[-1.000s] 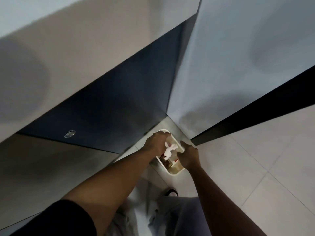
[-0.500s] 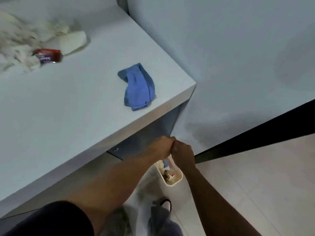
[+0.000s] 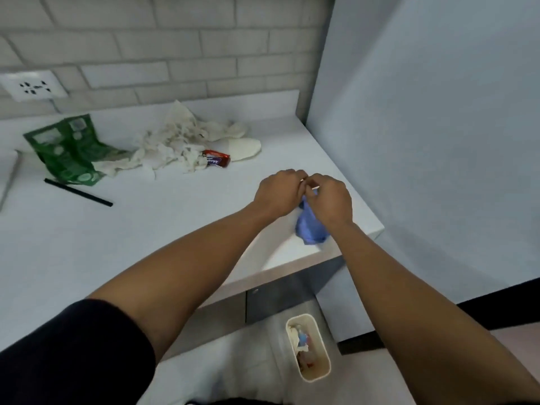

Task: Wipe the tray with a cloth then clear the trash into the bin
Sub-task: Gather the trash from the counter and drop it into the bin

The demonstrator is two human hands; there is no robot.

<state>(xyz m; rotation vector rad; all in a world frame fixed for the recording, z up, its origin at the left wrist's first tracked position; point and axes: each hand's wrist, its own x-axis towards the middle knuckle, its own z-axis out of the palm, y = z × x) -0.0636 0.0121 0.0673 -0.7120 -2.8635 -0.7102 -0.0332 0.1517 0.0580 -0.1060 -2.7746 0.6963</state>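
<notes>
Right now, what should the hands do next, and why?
Probably reach back to the trash pile on the counter and grab some tissues. Both the left hand and the right hand meet over the blue cloth, apparently holding no trash, while wrappers remain and the bin stands below on the floor.

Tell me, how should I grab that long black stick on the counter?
Pinch the black stick near its middle, coming straight down from above. It looks thin and lies flat on the counter, so fingers probably need to close across its narrow width. Its far end sits right by the green wrapper, so the middle is freer.
</notes>
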